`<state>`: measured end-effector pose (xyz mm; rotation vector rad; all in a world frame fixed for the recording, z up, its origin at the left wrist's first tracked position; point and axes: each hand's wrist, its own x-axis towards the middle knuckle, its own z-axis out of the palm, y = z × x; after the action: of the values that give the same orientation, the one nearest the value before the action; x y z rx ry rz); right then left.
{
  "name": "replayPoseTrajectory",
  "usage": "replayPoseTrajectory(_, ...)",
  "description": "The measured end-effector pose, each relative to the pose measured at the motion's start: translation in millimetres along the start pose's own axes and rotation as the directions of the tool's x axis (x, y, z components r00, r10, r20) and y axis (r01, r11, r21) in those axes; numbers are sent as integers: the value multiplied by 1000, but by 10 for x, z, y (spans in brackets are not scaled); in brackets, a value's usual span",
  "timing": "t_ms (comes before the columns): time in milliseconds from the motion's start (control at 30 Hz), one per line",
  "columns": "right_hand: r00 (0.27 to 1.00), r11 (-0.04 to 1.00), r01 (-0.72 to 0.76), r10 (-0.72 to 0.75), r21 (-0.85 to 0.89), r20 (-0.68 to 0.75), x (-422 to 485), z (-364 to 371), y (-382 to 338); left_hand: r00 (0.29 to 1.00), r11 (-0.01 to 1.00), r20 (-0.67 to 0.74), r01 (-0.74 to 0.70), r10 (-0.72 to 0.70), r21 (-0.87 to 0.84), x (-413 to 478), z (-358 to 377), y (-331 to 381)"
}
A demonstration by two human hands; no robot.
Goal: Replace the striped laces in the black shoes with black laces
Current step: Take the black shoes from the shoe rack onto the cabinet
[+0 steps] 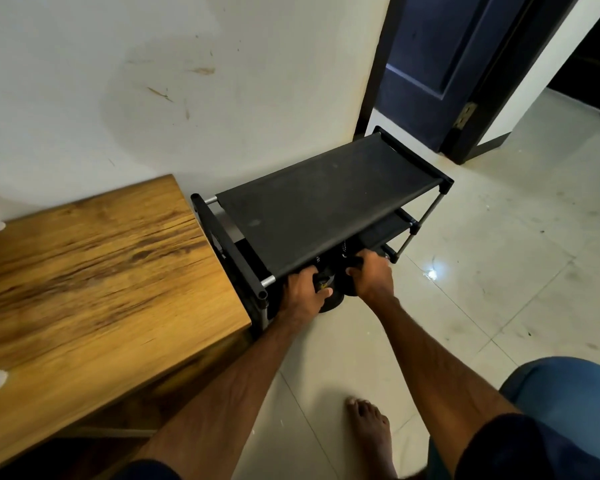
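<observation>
Pale tiled floor [499,271] spreads open to the right and toward the viewer, running on past a dark blue door [430,64] into the next room. A scuffed, stained white wall [187,98] closes off the back. Against it a wooden table [94,271] fills the left side, its right edge just beside a low black shoe rack [326,202], so the rack is hemmed in on the left and free on its front and right. The person's bare foot [368,431] stands on the tiles below, with a knee in blue cloth [568,386] at the lower right. Both arms reach under the rack's top fabric shelf. The left hand [305,289] and the right hand [371,277] each curl round one of the black shoes [340,289], which sit at the rack's front edge, mostly hidden by the shelf and fingers. A speckled strip above them may be a striped lace [343,250]; it is too small to be sure.
</observation>
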<state>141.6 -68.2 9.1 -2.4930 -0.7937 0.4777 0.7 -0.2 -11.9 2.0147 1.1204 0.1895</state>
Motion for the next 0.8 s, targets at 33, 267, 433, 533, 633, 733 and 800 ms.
replayPoseTrajectory(33, 1000, 1000, -15, 15, 16, -18, -67, -30, 18, 1000, 1000, -9, -6, 5, -20, -48, 6, 3)
replayPoseTrajectory(267, 991, 992, -112, 115, 50, -74, -960, -477, 61, 999, 993, -29, -15, 19, 117, -668, -290, 155)
replayPoseTrajectory(433, 987, 993, -121, 121, 9, -103, -1837, -810, -72, 992, 953, 82, -118, 99, 278, -1186, -805, 322)
replayPoseTrajectory(533, 989, 997, -77, 73, -26, -128, -2355, -1025, -239, 977, 939, 139, -194, 160, 286, -1565, -1168, 445)
replayPoseTrajectory(633, 989, 999, -3, -2, -38, -148, -2827, -1315, -485, 968, 934, 130, -241, 214, 264, -1989, -1630, 560)
replayPoseTrajectory(733, 979, 994, 92, -102, -60, -179, -3241, -1606, -781, 955, 935, 75, -295, 286, 198, -2377, -2160, 605)
replayPoseTrajectory(800, 961, 985, 154, -167, -74, -220, -3497, -1792, -986, 950, 935, 23, -312, 313, 168, -2629, -2480, 623)
